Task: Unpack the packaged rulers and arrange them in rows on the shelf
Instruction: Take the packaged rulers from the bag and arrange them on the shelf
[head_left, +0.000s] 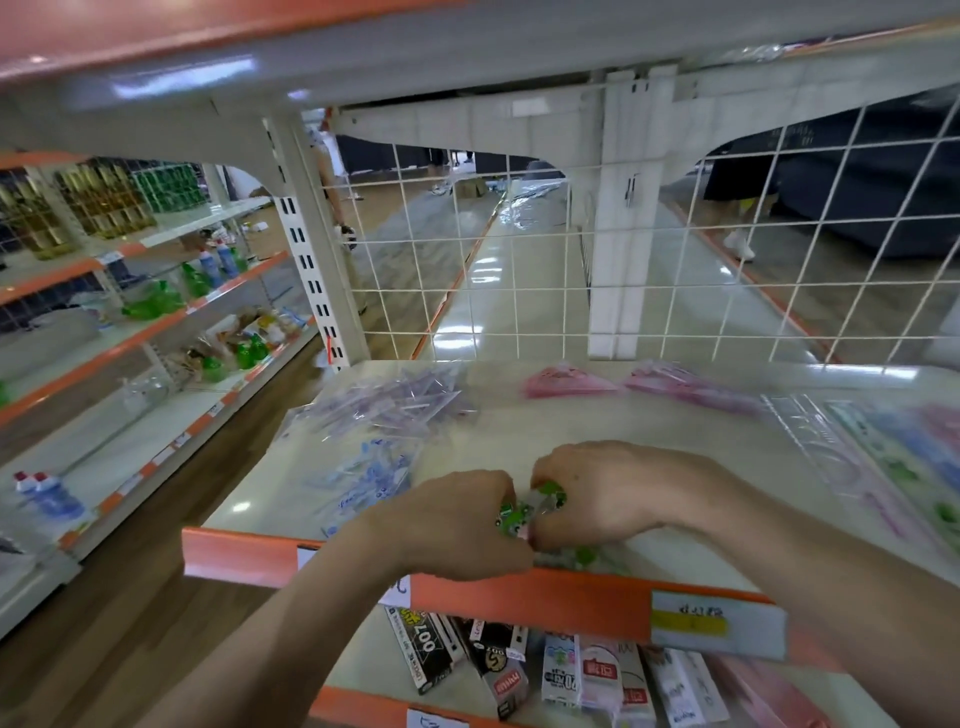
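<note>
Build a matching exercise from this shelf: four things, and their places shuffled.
Things
1. green-printed plastic ruler packet
2. heap of clear plastic wrappers
3. flat pink packets
4. black cardboard boxes

Places
A. rear of the cream shelf, by the white wire mesh
B. lower shelf, under the orange edge strip
C. pinched between the left hand and right hand
D. left part of the cream shelf

Pairs: 1-C, 2-D, 3-A, 4-B

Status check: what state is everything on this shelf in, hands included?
left hand, gripping the green pack
right hand, gripping the green pack too
green pack, held between both hands
purple packs, heaped, back left
pink packs, lying flat at back
laid-out rulers, side by side, right
</note>
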